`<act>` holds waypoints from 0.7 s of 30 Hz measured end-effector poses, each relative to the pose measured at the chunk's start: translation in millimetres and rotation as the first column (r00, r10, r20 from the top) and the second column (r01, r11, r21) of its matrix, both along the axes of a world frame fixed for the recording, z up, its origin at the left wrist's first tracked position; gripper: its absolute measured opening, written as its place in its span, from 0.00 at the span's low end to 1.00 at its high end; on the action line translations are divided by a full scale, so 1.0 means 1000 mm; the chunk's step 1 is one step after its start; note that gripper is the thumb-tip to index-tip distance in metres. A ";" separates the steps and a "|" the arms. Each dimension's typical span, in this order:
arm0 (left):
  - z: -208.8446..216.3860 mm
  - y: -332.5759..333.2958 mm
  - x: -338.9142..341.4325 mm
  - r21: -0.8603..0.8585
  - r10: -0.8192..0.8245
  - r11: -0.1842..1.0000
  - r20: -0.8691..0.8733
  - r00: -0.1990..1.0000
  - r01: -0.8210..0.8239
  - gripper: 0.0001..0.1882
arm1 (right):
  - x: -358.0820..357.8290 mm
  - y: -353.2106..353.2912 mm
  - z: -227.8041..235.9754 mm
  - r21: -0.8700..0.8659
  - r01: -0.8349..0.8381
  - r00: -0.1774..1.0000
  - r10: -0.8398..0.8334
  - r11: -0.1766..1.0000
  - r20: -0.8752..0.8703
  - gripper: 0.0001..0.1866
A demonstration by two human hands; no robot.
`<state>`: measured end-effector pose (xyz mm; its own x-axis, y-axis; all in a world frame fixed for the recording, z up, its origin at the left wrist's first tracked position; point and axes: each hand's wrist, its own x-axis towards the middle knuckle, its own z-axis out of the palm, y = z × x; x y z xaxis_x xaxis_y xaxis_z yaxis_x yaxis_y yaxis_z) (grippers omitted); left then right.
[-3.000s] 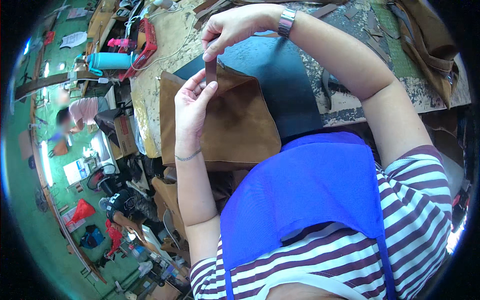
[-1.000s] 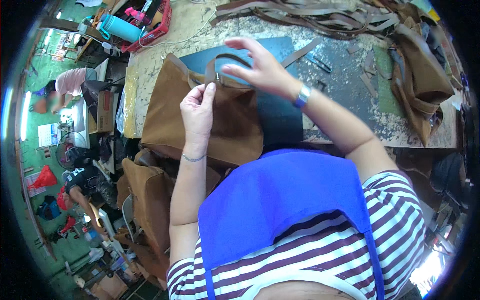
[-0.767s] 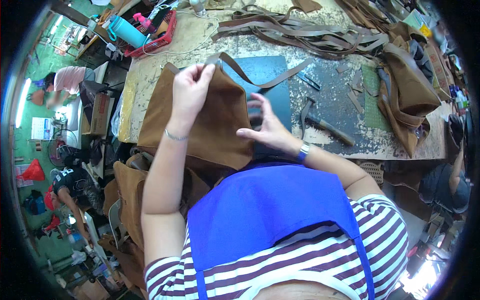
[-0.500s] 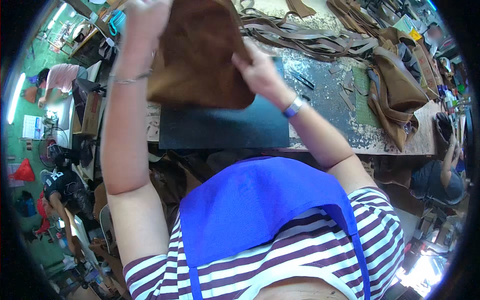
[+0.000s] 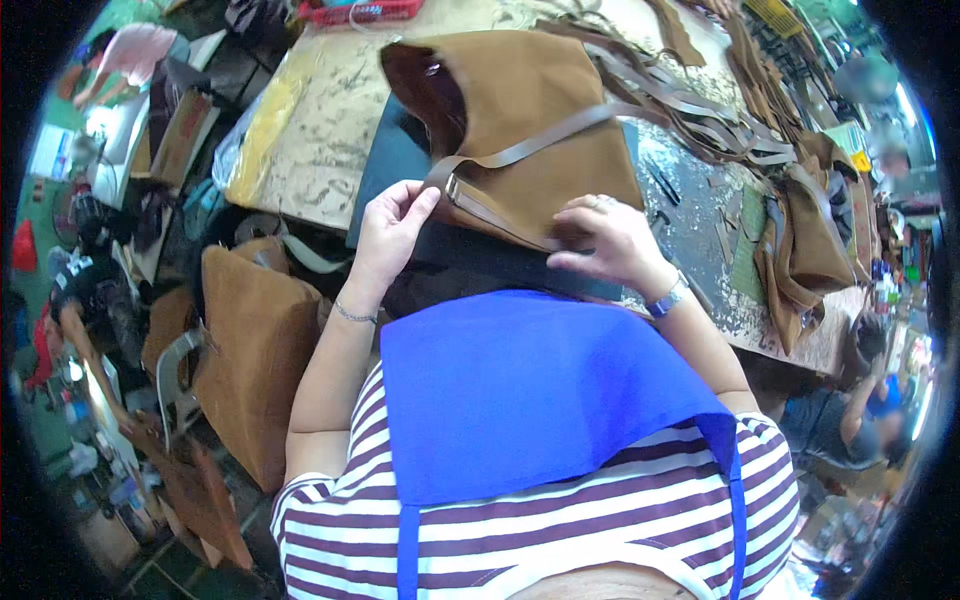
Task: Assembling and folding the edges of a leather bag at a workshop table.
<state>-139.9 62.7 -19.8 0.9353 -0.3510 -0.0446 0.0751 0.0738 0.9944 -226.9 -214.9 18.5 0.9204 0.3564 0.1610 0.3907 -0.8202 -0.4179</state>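
Note:
A brown bag (image 5: pixel 530 90) lies on the table in front of me, its dark-lined opening facing left. Across it runs a long brown strap (image 5: pixel 545 140) with a small metal buckle (image 5: pixel 453 188) near its left end. My left hand (image 5: pixel 392 228) pinches the strap beside the buckle between thumb and fingers. Over the bag's near edge, my right hand (image 5: pixel 612 240) has thumb and fingers apart; its fingertips are blurred, and I cannot tell whether they touch the bag. Under the bag shows a dark mat (image 5: pixel 375 165).
Loose straps (image 5: pixel 735 135) lie in a tangle at the back right, near more brown bags (image 5: pixel 815 235). Pliers-like dark tools (image 5: pixel 662 187) rest right of the bag. Yellow plastic wrap (image 5: pixel 270 130) covers the left table edge. Another brown bag (image 5: pixel 255 350) stands at my left.
The bag, held up in both hands before, now lies on the table and has turned. My left hand has come down to the strap; my right hand has let go of the bag's side.

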 end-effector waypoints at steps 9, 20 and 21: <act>-0.018 0.014 -0.036 0.049 0.028 0.998 0.004 1.000 -0.028 0.08 | 0.085 0.069 0.011 0.295 -0.312 0.943 0.257 0.903 0.210 0.13; -0.020 0.014 -0.038 -0.077 0.015 0.997 -0.065 0.998 -0.021 0.08 | 0.123 0.098 0.039 0.221 -0.513 0.795 0.556 0.830 -0.244 0.10; -0.020 0.015 -0.037 -0.102 0.011 0.995 -0.089 0.996 -0.020 0.09 | 0.126 0.105 0.050 0.154 -0.582 0.768 0.602 0.799 -0.218 0.10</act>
